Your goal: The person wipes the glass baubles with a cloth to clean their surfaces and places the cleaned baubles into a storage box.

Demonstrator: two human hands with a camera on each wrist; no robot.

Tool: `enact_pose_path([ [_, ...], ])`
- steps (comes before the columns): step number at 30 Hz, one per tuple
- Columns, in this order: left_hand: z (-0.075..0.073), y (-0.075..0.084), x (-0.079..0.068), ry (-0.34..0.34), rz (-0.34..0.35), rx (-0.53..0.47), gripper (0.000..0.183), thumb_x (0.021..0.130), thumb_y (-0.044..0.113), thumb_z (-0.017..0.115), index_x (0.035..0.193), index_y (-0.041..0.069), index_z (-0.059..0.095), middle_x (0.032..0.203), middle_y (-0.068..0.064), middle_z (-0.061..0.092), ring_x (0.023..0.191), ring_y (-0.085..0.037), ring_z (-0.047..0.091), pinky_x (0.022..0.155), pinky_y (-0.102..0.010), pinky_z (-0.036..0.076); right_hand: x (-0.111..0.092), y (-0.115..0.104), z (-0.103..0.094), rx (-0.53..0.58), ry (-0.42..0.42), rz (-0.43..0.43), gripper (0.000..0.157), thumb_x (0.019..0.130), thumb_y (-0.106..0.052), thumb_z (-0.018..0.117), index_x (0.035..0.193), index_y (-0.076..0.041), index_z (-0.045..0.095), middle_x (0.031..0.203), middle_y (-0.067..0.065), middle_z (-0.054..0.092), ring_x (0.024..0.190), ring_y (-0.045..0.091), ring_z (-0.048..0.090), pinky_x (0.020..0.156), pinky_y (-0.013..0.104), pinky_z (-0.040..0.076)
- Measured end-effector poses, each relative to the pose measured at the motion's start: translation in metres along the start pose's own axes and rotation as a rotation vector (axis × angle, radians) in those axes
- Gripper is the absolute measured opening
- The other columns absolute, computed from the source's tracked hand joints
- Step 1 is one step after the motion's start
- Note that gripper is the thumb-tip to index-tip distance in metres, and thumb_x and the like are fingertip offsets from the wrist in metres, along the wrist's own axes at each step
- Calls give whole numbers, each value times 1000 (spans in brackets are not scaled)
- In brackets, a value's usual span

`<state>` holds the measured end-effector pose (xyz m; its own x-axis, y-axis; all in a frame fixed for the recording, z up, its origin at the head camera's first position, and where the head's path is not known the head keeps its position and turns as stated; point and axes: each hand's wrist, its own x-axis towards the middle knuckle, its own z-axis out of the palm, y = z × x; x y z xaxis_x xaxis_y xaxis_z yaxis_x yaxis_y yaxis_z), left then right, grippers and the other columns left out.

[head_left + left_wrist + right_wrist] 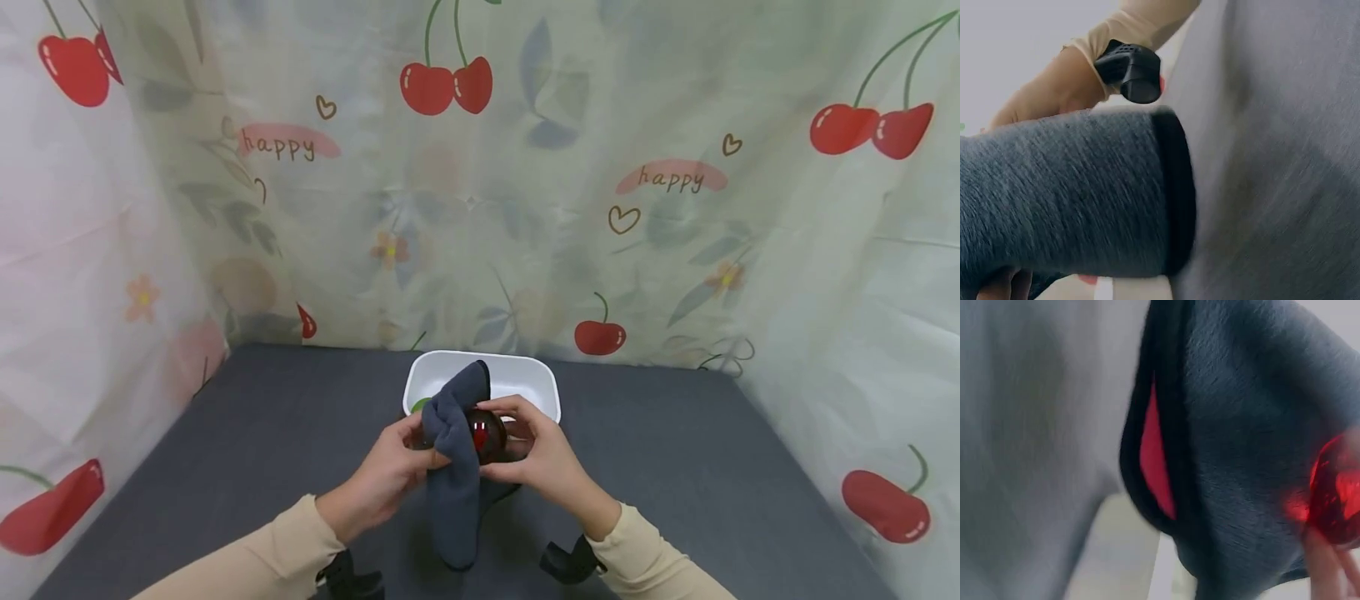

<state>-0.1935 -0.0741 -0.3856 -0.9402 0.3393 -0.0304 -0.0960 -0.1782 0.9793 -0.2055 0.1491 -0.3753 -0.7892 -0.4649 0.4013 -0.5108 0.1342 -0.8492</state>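
A dark grey-blue cloth (454, 508) with a black edge hangs folded from my left hand (378, 479), whose fingers and thumb pinch it. My right hand (551, 458) grips a shiny, dark red rounded object (489, 435) between thumb and fingers. The cloth lies against the left side of this object. In the right wrist view the red object (1340, 500) looks glassy and see-through, and its exact kind cannot be told. The left wrist view is largely filled by the cloth (1066, 194). Whether the left fingers also hold the object through the cloth is hidden.
Just beyond the hands stands a white rectangular tray (536, 375) on the dark grey tabletop (675, 467). Something green (420, 404) shows at its left end, partly covered by the cloth. A cherry-patterned curtain (480, 200) encloses the back and sides.
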Motion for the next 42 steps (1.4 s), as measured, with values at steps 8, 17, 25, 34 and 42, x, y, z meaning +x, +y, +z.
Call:
enact_pose_path([
  [8, -5, 3, 0, 73, 39, 83, 48, 83, 4, 72, 126, -9, 57, 99, -3, 70, 86, -13, 67, 75, -28, 56, 5, -12, 3, -444, 21, -89, 70, 62, -13, 91, 126, -17, 60, 117, 0, 57, 104, 15, 61, 84, 25, 55],
  [17, -8, 0, 1, -21, 33, 30, 51, 81, -2, 68, 130, -7, 53, 101, 1, 64, 74, -8, 60, 70, -24, 52, 3, -3, 2, -92, -33, -61, 67, 67, 2, 85, 127, -13, 58, 121, 8, 56, 100, 22, 66, 84, 30, 56],
  [25, -3, 3, 5, -27, 62, 6, 61, 83, 2, 70, 139, -7, 46, 117, -9, 62, 99, -15, 63, 83, -31, 55, 3, -12, 3, -491, 66, -59, 65, 65, -13, 90, 125, -20, 63, 122, -5, 65, 104, 12, 63, 86, 31, 55],
  [34, -6, 10, 5, 16, 38, 28, 34, 85, 0, 66, 118, -7, 60, 92, 2, 68, 75, -9, 64, 70, -25, 54, 1, -5, -5, 77, 18, 18, 69, 67, -2, 86, 129, -11, 57, 129, 10, 53, 108, 16, 64, 88, 31, 54],
  [42, -2, 8, 9, -40, 52, 68, 62, 78, 0, 74, 134, -4, 49, 122, -11, 60, 96, -17, 66, 84, -33, 55, -1, -8, 11, -407, 140, -124, 67, 64, -1, 88, 123, -10, 59, 113, 3, 54, 99, 15, 61, 80, 24, 56],
])
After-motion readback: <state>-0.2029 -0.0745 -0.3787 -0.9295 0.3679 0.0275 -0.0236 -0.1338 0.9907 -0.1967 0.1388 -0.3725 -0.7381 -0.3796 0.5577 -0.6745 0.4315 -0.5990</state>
